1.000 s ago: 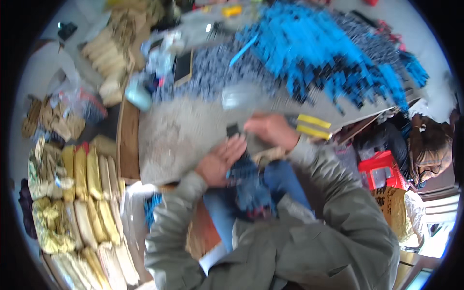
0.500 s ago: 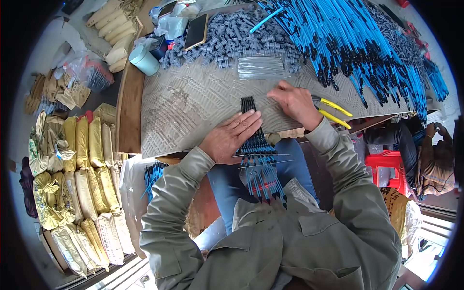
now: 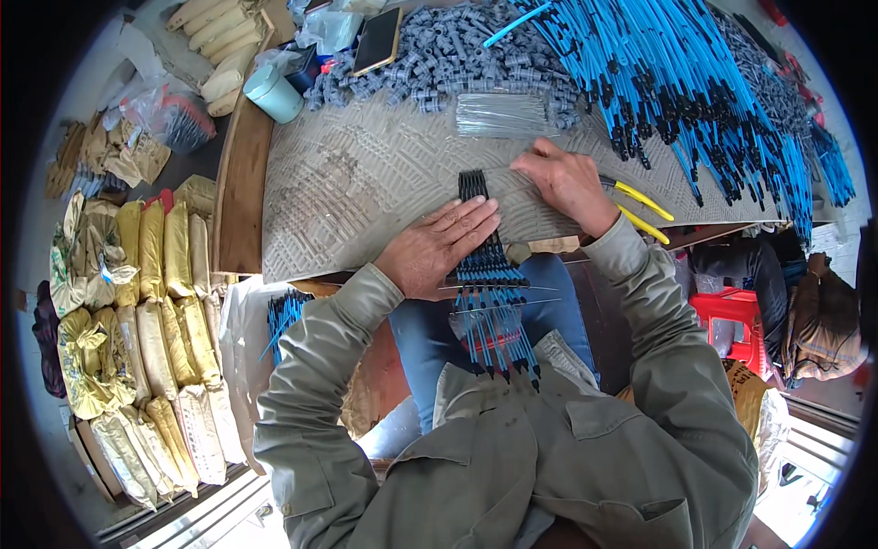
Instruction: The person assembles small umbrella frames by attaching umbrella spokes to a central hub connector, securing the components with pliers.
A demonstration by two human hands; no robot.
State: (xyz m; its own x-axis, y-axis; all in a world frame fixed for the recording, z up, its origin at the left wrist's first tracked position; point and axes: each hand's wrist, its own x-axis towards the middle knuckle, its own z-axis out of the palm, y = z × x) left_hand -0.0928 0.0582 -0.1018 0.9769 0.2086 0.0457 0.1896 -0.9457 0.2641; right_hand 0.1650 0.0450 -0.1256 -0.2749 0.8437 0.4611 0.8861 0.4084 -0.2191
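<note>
A flat row of thin blue rods with black ends (image 3: 495, 316) lies over the table's near edge, its lower part hanging above my lap. Thin wires cross the row at mid-length. My left hand (image 3: 437, 249) rests flat on its black upper part, fingers stretched out side by side. To the right of the row's far end, my right hand (image 3: 569, 188) is closed in a pinch. A thin wire seems to run from its fingertips toward the row, though it is very faint. Yellow-handled pliers (image 3: 645, 203) lie beside my right wrist. Beyond sits a bundle of straight metal wires (image 3: 501, 116).
Grey plastic fittings (image 3: 439, 59) are heaped at the back of the table. A large pile of blue rods (image 3: 677, 82) covers the back right. A phone (image 3: 378, 41) and a light-blue cup (image 3: 273, 94) stand back left. Packed bags (image 3: 160, 339) are stacked left; a red stool (image 3: 732, 320) stands right.
The view has shifted slightly. My left hand stays flat on the row, and my right hand keeps its pinch near the row's far end with little movement.
</note>
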